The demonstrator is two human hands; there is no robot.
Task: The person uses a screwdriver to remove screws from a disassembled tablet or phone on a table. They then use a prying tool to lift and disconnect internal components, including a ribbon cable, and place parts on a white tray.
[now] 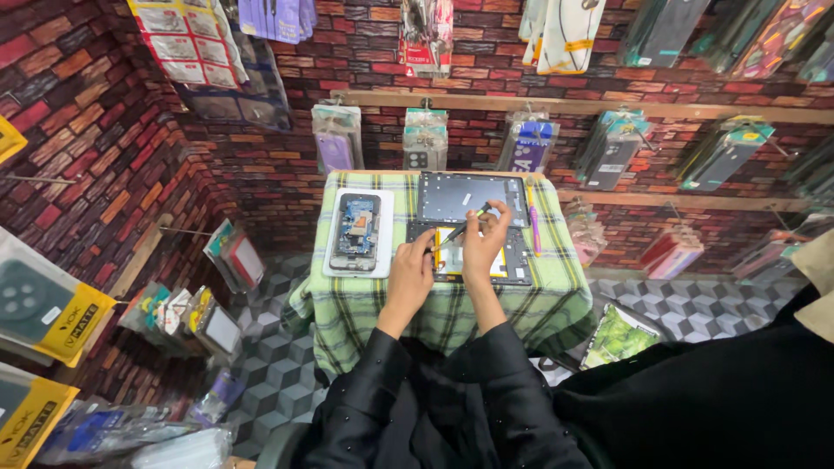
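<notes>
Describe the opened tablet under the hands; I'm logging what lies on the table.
The opened tablet lies flat on the green checked cloth, back cover off, dark frame around yellow-and-white insides. Its dark cover panel lies just beyond it. The left hand rests on its left edge; the right hand holds a thin tool over it.

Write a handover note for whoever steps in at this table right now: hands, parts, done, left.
Left hand: resting on the left edge of the opened tablet, steadying it.
Right hand: holding a thin tool, tip down inside the tablet.
Parts: removed dark panel lies just behind; an opened phone sits on a white tray to the left, on the checked cloth.
Done: tablet is open.
Left: internal work and closing up.
</notes>
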